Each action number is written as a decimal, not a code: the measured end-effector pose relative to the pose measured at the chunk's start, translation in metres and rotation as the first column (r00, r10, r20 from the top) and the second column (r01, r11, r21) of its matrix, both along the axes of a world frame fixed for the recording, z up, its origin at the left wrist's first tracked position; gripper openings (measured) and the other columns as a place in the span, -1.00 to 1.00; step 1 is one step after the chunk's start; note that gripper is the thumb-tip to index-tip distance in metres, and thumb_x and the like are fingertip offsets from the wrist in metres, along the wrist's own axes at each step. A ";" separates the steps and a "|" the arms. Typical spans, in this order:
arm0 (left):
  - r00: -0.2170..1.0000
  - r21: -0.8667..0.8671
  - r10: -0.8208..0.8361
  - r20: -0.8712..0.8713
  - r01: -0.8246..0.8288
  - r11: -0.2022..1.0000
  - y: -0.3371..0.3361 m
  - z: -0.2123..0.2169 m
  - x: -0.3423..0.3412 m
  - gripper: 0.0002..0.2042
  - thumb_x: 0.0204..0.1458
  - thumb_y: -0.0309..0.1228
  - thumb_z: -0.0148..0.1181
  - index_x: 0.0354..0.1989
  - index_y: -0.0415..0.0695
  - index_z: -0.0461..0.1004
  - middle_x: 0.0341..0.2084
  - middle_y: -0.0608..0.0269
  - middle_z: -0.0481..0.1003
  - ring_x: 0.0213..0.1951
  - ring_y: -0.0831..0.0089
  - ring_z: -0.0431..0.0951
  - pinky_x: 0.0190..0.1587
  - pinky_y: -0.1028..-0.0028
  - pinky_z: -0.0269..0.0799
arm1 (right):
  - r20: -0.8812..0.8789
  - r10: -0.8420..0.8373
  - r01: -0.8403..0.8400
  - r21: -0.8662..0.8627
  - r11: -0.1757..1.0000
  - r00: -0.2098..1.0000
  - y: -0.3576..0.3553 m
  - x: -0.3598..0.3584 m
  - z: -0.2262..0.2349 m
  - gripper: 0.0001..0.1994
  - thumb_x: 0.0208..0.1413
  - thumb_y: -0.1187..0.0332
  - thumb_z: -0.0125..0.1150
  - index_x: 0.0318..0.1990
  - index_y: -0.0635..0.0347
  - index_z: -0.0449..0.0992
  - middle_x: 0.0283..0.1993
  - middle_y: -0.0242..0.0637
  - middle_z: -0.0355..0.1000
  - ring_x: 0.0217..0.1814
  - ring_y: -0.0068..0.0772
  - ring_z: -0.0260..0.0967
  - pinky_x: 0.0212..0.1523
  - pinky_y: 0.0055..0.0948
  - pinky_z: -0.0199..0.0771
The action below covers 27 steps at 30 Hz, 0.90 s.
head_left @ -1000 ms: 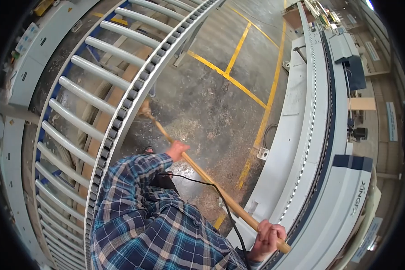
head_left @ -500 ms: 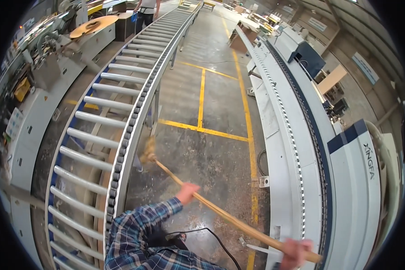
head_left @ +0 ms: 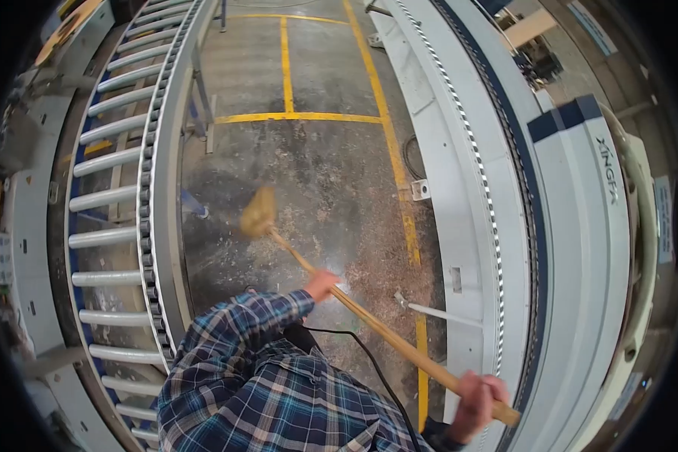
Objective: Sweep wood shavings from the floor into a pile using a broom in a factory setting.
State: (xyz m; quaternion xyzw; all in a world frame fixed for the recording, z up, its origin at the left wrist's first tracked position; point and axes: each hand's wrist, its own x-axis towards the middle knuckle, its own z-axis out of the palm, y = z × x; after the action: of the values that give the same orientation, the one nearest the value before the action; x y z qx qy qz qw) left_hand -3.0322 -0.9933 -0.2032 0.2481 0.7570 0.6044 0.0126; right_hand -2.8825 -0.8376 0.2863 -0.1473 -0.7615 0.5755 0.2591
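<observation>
A broom (head_left: 384, 329) with a long wooden handle slants across the floor in front of me. Its straw-coloured head (head_left: 258, 212), smeared by motion, is at the far left end, over or on the floor; I cannot tell whether it touches. My left hand (head_left: 322, 285) is closed round the handle partway along, in a plaid sleeve. Close to the handle's near right end, my right hand (head_left: 476, 403) grips it too. Small pale debris (head_left: 369, 264) speckles the worn concrete below the handle.
On the left runs a roller conveyor (head_left: 105, 239) with legs on the floor. A long grey machine (head_left: 478, 226) stands along the right, a pale bar with a foot (head_left: 437, 313) jutting from its base. A black cable (head_left: 369, 354) hangs by my body. Yellow lines (head_left: 301, 117) mark the floor.
My view has tilted downward. The broom head has swung from beside the conveyor's legs out over the open floor. Both hands have kept hold of the handle.
</observation>
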 end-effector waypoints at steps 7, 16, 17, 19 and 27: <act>0.970 -0.183 -0.241 -0.038 0.231 0.956 0.044 0.175 0.066 -0.72 -0.27 -0.46 0.19 -0.29 -0.07 0.37 -0.53 0.19 0.43 -0.34 0.13 0.46 -0.26 0.16 0.21 | -0.536 -0.040 -0.113 -0.249 0.962 0.843 0.041 0.041 0.108 -0.82 0.21 0.38 -0.09 -0.41 0.19 0.38 -0.77 -0.61 0.05 -0.79 -0.71 -0.03 -0.75 -0.59 0.02; 0.997 -0.206 -0.070 0.032 0.075 0.976 -0.034 0.063 0.116 -0.78 -0.34 -0.47 0.19 -0.42 -0.10 0.40 -0.59 0.13 0.43 -0.41 0.05 0.45 -0.36 0.11 0.23 | 0.048 0.201 -0.181 -0.269 0.946 0.978 0.027 0.021 0.009 -0.95 0.12 0.49 -0.02 -0.34 0.24 0.37 -0.74 -0.56 -0.06 -0.78 -0.65 -0.13 -0.62 -0.43 0.04; 0.995 -0.137 -0.096 0.023 0.098 0.986 -0.031 0.059 0.115 -0.79 -0.33 -0.48 0.18 -0.41 -0.10 0.40 -0.60 0.12 0.43 -0.41 0.04 0.45 -0.35 0.10 0.23 | -0.005 0.173 -0.168 -0.264 0.950 0.985 0.035 0.027 0.008 -0.91 0.15 0.49 -0.06 -0.33 0.30 0.37 -0.76 -0.57 -0.08 -0.80 -0.67 -0.17 -0.63 -0.46 0.03; 0.982 -0.073 -0.188 0.031 0.190 0.979 -0.002 0.049 0.108 -0.77 -0.30 -0.48 0.18 -0.37 -0.10 0.42 -0.58 0.12 0.44 -0.40 0.04 0.45 -0.31 0.11 0.26 | 0.006 0.082 -0.078 -0.246 0.966 0.997 0.031 0.033 0.033 -0.90 0.10 0.51 -0.05 -0.34 0.32 0.41 -0.75 -0.55 -0.01 -0.78 -0.63 -0.11 -0.60 -0.48 0.09; 0.938 0.033 -0.320 -0.137 0.327 0.945 0.039 0.171 0.013 -0.87 -0.27 -0.54 0.13 -0.51 -0.12 0.32 -0.63 0.09 0.37 -0.43 0.04 0.43 -0.34 0.16 0.26 | -0.348 0.342 -0.291 0.192 0.937 0.873 -0.032 0.032 0.110 -0.85 0.19 0.39 -0.10 -0.37 0.24 0.33 -0.74 -0.54 0.05 -0.81 -0.69 -0.11 -0.69 -0.60 0.09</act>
State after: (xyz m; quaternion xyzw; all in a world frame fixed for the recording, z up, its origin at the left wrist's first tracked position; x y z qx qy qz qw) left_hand -3.0190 -0.9539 -0.0325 0.4080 0.6883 0.5973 0.0558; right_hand -2.8506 -0.8693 0.3967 0.1102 -0.7481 0.5753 0.3118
